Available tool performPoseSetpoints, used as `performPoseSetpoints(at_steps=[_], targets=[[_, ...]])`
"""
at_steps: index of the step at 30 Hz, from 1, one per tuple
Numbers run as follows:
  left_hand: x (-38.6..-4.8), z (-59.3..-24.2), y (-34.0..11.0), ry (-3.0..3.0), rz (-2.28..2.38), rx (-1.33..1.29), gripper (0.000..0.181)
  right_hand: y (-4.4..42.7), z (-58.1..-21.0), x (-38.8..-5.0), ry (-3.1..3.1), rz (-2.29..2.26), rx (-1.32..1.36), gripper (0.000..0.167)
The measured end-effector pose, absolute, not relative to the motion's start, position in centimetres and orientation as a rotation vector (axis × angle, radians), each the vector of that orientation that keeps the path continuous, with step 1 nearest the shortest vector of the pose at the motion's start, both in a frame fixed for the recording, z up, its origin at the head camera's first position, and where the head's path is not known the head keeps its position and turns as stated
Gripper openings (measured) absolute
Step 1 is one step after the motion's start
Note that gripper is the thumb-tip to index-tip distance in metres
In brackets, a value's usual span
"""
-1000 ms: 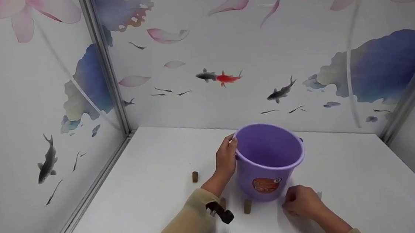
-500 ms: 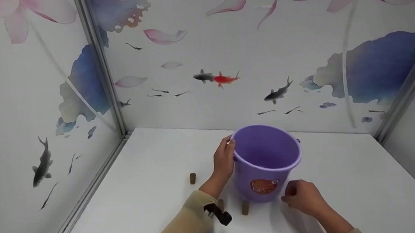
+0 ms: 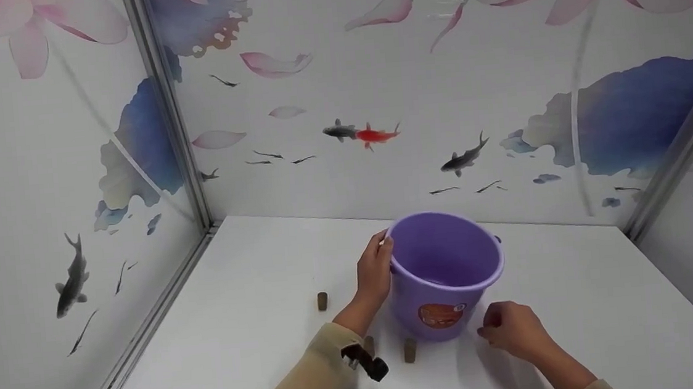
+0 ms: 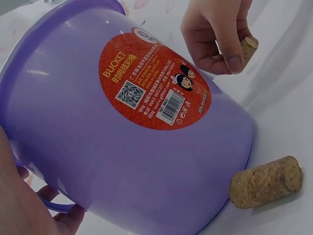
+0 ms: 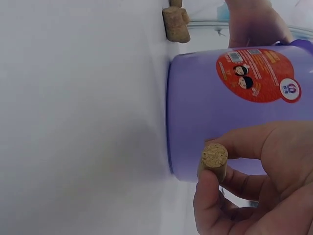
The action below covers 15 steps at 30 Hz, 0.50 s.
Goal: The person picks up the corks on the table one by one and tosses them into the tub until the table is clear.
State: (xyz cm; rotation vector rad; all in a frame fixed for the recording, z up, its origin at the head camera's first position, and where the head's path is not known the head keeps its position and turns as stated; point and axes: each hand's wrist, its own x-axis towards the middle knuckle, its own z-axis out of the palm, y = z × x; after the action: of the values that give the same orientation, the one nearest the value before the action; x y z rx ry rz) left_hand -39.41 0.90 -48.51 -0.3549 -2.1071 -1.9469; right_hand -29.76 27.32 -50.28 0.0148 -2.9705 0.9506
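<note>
One cork (image 5: 214, 155) protrudes from the right grip (image 3: 516, 331) (just beside the bucket (image 4: 132, 166)).

A: What can you read on the tapered, light-purple plastic bucket (image 4: 137, 166) before you?

B: You have a large, oval red sticker (image 4: 150, 73) on its wall. In your left wrist view, its yellow heading (image 4: 114, 63) says "BUCKET", with Chinese characters alongside.

A: What else does it give you?

B: You get a square black-and-white QR code (image 4: 130, 94), small Chinese lines, a web address starting "www.", and a white rectangular barcode (image 4: 173, 112) with "NO" printed along it; you can't be sure of the digits.

A: And your head view?

B: There, the sticker's print is too small for you.
</note>
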Motion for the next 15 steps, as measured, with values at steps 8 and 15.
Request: performPoseSetpoints(at_steps=[8,15], targets=[[-39.5,-48.6,0.8,-2.097,-1.964,-0.353,0.042,28.0,-49.1,-30.2,-2.937,0.924,0.096,0.016],[-39.3,-48.6,0.8,-2.098,-1.971,-0.363,0.043,28.4,-48.5,-30.8,-2.911,0.889,0.133,0.013]])
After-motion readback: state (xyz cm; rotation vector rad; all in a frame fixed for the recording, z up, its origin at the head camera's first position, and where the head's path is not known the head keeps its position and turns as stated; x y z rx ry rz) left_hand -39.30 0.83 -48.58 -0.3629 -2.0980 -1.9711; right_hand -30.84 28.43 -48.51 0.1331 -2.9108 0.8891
